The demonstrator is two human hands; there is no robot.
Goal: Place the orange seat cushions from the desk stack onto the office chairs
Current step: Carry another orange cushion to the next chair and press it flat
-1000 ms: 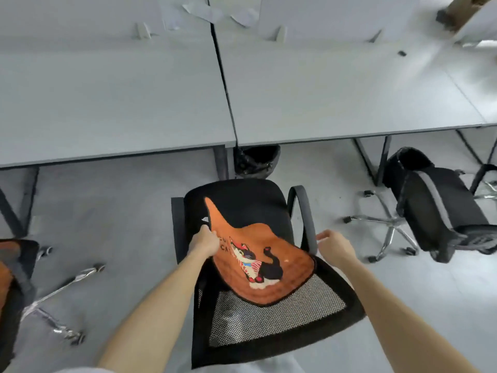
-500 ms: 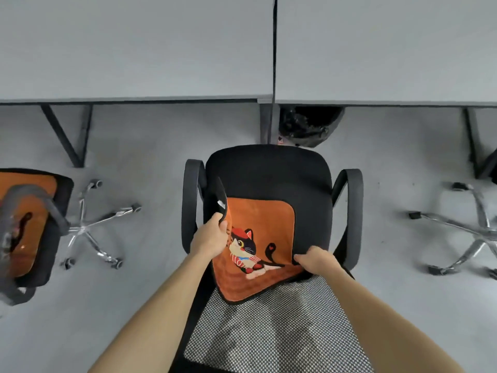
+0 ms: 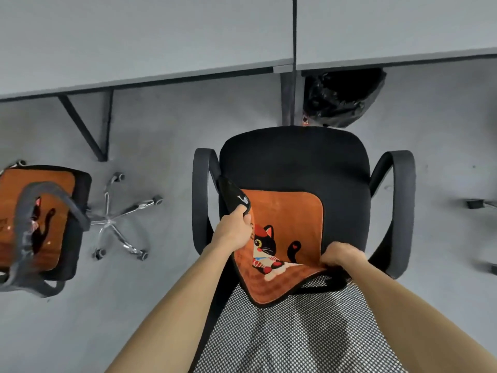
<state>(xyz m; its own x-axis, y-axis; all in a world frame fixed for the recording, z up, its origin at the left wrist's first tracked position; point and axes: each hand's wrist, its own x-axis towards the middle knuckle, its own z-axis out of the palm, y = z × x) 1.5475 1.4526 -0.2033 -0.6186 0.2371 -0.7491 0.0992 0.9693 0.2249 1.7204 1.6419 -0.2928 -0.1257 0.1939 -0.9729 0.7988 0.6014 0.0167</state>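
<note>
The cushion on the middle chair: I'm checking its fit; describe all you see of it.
The cushion is orange, plush-looking, black-edged, with a cartoon cat in a red hat. It lies on the black seat, not yet flat: the left hand grips its raised left edge, showing a black underside; the right hand grips its near right corner; its near edge overlaps the mesh backrest.

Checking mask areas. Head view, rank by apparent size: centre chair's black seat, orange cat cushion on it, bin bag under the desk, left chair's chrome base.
1. black seat, partly covered
2. orange cat cushion, one corner folded
3. bin bag and chrome base: similar span, bag farther, so unranked
</note>
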